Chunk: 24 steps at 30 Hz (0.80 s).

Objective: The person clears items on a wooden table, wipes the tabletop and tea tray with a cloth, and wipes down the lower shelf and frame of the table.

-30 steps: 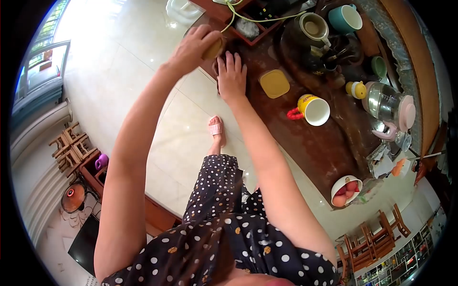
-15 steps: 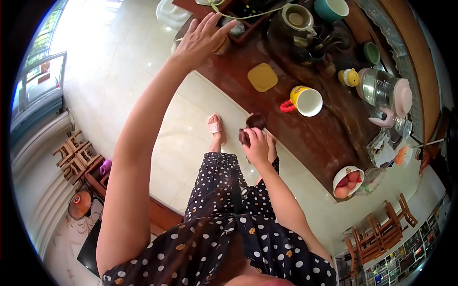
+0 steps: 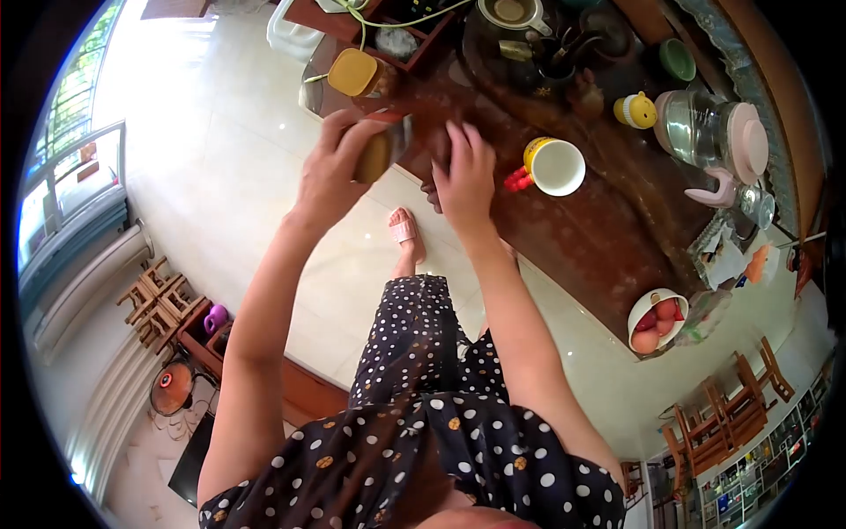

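My left hand (image 3: 330, 172), raised over the table's near edge, is closed around a yellow-brown piece with a dark, reddish edge (image 3: 377, 157); motion blur hides its kind. Close beside it, my right hand (image 3: 465, 176) grips a dark brown object (image 3: 438, 152), also blurred. More dark brown shows below its fingers. Past my left hand stands a clear jar with brownish contents (image 3: 384, 81), its square yellow lid (image 3: 352, 72) facing me. To the right of my right hand is a yellow-and-white mug (image 3: 558, 167) with a red handle.
The dark wooden table (image 3: 564, 256) carries a bowl of reddish round items (image 3: 657, 322), a glass pitcher (image 3: 705, 132), a yellow-capped shaker (image 3: 636, 111) and a green cup (image 3: 677, 60). A compartmented wooden box (image 3: 414, 53) with a cable sits at the far edge.
The square yellow piece that lay on the table is gone from there. My left hand has drawn back from the jar and closed. My right hand has risen from the table's edge towards it.
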Available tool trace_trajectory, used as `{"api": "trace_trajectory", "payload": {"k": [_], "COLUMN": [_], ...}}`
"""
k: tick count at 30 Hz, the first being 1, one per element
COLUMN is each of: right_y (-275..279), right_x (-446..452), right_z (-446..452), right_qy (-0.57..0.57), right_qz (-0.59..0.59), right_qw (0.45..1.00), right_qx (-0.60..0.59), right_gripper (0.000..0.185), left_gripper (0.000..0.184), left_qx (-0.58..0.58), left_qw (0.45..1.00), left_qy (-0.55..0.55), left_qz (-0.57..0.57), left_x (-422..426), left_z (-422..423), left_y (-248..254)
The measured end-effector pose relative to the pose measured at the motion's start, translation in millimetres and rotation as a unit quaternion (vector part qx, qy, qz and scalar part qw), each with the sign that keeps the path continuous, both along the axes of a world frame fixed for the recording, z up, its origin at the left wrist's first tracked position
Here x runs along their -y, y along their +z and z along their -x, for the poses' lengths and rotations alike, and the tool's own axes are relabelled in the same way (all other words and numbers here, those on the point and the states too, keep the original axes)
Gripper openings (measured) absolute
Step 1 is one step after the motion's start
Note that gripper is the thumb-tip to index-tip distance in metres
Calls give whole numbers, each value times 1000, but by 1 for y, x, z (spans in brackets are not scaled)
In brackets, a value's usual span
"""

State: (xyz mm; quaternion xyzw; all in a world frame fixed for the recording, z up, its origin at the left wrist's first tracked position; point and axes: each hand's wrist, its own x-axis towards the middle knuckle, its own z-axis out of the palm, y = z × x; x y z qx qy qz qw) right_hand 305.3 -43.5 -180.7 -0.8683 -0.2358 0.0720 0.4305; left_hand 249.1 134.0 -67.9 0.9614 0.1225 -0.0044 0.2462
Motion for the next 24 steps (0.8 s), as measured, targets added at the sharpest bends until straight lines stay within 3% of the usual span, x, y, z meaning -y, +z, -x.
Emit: {"api": "trace_trajectory", "payload": {"k": [5,9,12,15,20,24], "right_y": [-69,-75,-62,-55,-46,-30], "right_x": [-68,-53,-16,35,120,181], "right_z": [-55,-42,-11,26,78,94], "right_qy": [111,53,16,36,60,15], "right_qz": [181,193,191,206,193,218], "right_qw": [974,970,974,976,979,976], "right_qx": [74,139,119,64,35,-19], "right_gripper": [73,60,55,67,66,73], "left_gripper": [74,73,73,74,75,81], "left_qx": [-56,-23,-16,20,-18,-28], "left_qw": [996,990,997,992,975,968], "left_qy": [59,120,65,-30,-103,-105], "left_qz": [35,77,-25,-124,-198,-224], "left_x": [-16,-11,-5,5,20,28], "left_z": [6,-4,-18,-47,-84,-97], "left_y": [-2,-2,1,-3,-39,-54]}}
